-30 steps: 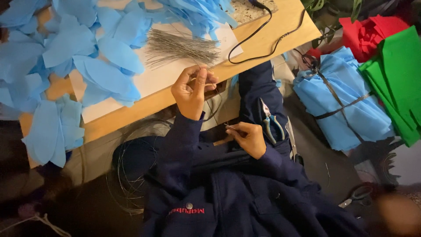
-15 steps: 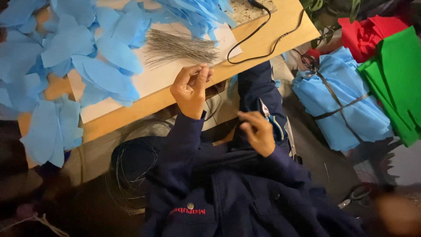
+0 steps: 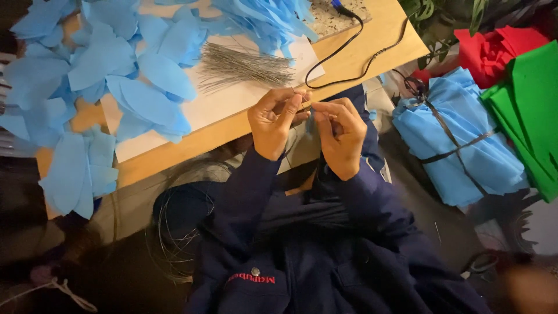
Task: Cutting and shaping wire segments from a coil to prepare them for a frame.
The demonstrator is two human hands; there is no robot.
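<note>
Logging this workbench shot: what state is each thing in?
left hand: raised, fingertips pinching a small thin piece
right hand: raised, meeting the left at that piece
wire bundle: lying fanned on white paper
blue petal cutouts: scattered loose
blue fabric bundle: tied with a strap
black cable: lying slack

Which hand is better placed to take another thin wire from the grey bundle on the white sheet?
Probably the left hand. It is nearer the bundle of thin grey wires on the white sheet. The right hand is farther away, and both hands pinch a small piece between their fingertips.
</note>
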